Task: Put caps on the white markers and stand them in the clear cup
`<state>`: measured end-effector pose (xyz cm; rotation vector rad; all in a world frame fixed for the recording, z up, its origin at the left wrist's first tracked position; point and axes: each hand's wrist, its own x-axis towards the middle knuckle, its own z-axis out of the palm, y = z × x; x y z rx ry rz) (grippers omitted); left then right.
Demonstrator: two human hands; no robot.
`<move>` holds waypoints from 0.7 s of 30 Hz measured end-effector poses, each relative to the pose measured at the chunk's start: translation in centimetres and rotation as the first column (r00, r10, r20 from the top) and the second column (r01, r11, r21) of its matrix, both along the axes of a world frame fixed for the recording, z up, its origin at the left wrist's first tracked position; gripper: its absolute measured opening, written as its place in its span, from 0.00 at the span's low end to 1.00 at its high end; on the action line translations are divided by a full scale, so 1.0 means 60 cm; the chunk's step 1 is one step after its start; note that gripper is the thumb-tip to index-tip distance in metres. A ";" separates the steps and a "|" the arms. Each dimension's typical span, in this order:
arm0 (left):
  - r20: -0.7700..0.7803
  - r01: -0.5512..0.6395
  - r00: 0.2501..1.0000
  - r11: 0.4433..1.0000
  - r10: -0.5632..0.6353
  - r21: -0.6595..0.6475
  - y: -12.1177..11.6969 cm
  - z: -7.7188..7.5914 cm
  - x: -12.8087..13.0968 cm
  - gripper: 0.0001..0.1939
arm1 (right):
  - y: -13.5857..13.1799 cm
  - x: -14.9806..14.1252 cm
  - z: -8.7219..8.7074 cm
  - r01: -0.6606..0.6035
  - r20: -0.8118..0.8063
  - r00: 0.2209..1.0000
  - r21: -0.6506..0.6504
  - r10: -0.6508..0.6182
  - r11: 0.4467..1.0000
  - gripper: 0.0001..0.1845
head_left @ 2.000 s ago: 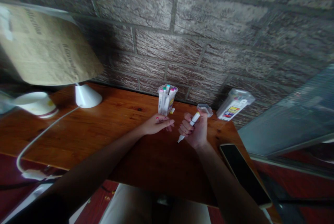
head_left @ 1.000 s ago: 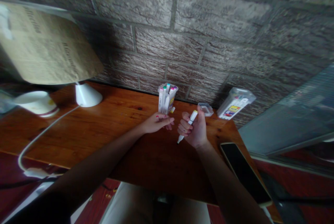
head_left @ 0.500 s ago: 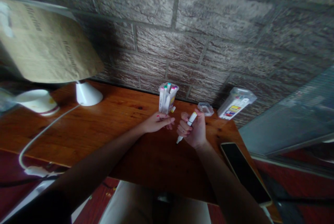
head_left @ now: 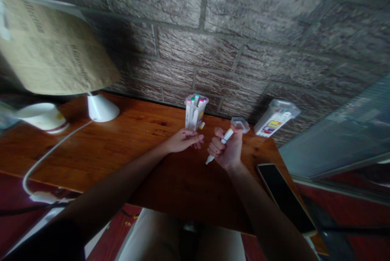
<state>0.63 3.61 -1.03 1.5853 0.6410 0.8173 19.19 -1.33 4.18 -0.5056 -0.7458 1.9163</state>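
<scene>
My right hand is closed around a white marker, held slanted with its tip pointing down and left above the wooden table. My left hand lies just to its left, fingers and thumb pressed together in a pinch; what they hold, if anything, is hidden. Right behind the left hand stands a clear box of markers, upright with coloured caps showing. A small yellow-tipped piece lies at its base.
A clear lid lies behind my right hand, and a second clear marker case leans on the brick wall. A dark phone lies at the table's right edge. At far left are a white lamp base, its cable and a white bowl.
Both hands stay almost where they were; the marker in my right hand has tilted slightly. The view has shifted a little.
</scene>
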 end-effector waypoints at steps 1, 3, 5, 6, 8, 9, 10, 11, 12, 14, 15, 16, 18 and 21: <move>0.001 0.001 1.000 1.000 -0.001 -0.002 0.000 0.000 0.000 0.25 | 0.001 0.000 -0.001 0.021 -0.007 1.000 0.003 -0.021 1.000 0.26; 0.003 0.002 1.000 1.000 -0.002 -0.005 0.001 -0.001 -0.001 0.25 | 0.005 -0.001 -0.004 0.075 -0.019 0.997 0.015 -0.075 0.997 0.27; 0.002 0.005 1.000 1.000 -0.005 -0.007 0.002 -0.003 -0.001 0.26 | 0.009 -0.004 -0.007 0.113 -0.019 0.993 0.029 -0.113 0.993 0.28; 0.001 0.005 1.000 1.000 -0.005 -0.007 0.002 -0.004 0.000 0.25 | 0.011 -0.005 -0.009 0.120 -0.011 0.993 0.035 -0.120 0.992 0.28; 0.001 0.006 1.000 1.000 -0.006 0.001 0.003 -0.005 0.000 0.25 | 0.014 -0.009 -0.012 0.114 0.012 0.993 0.045 -0.114 0.993 0.28; 0.000 0.009 1.000 1.000 -0.009 0.008 0.003 -0.005 0.001 0.25 | 0.015 -0.011 -0.013 0.105 0.022 0.994 0.049 -0.106 0.993 0.28; 0.000 0.012 1.000 1.000 -0.012 0.016 0.004 -0.005 0.001 0.25 | 0.015 -0.013 -0.014 0.095 0.030 0.995 0.053 -0.097 0.994 0.28; -0.002 0.018 1.000 1.000 -0.018 0.025 0.004 -0.004 0.001 0.25 | 0.014 -0.014 -0.015 0.085 0.035 0.996 0.057 -0.087 0.995 0.28; -0.002 0.020 1.000 0.999 -0.020 0.032 0.004 -0.004 0.001 0.25 | 0.014 -0.015 -0.015 0.076 0.039 0.996 0.061 -0.078 0.995 0.27; 0.004 0.020 1.000 0.999 -0.020 0.039 0.004 -0.003 0.000 0.25 | 0.012 -0.017 -0.016 0.077 0.044 0.996 0.073 -0.081 0.994 0.25; 0.006 0.019 1.000 0.999 -0.019 0.040 0.004 -0.002 0.000 0.25 | 0.011 -0.018 -0.016 0.091 0.050 0.994 0.081 -0.095 0.993 0.23; 0.005 0.017 1.000 0.999 -0.018 0.040 0.004 -0.002 0.000 0.25 | 0.011 -0.018 -0.016 0.111 0.058 0.992 0.090 -0.116 0.990 0.21; -0.001 0.016 1.000 0.999 -0.016 0.036 0.003 -0.003 0.000 0.25 | 0.010 -0.019 -0.016 0.155 0.079 0.984 0.101 -0.163 0.983 0.18; -0.004 0.016 1.000 1.000 -0.016 0.026 0.002 -0.005 0.000 0.25 | 0.010 -0.019 -0.014 0.192 0.095 0.975 0.093 -0.200 0.977 0.18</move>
